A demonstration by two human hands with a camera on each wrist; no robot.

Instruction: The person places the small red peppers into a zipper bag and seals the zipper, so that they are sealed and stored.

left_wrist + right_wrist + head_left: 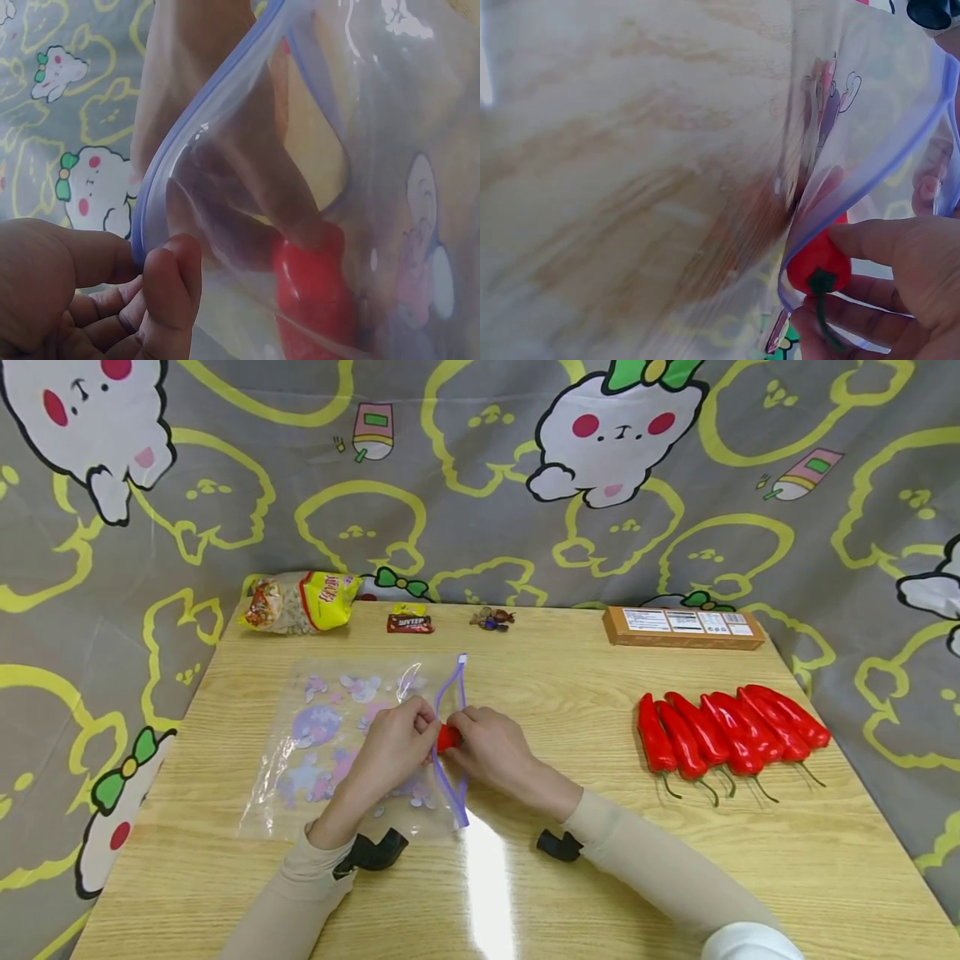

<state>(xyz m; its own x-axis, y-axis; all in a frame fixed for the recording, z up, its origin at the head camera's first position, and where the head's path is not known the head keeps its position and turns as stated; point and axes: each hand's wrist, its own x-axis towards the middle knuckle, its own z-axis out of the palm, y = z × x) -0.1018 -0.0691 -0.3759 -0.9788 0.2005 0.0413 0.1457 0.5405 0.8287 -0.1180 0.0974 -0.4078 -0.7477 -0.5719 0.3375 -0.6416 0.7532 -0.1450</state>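
A clear zip bag with pastel prints and a purple zip edge lies on the table, its mouth held apart toward the right. My left hand pinches the purple edge between thumb and finger, plain in the left wrist view. At the mouth, my right hand grips a red pepper near its green stem. Through the film in the left wrist view, the pepper shows inside the bag with the right fingers on it. Several more red peppers lie in a row at the right.
Along the back edge stand a yellow snack bag, a small red candy packet, a little pile of small wrapped items and a long orange-brown box. A patterned cloth hangs behind the table.
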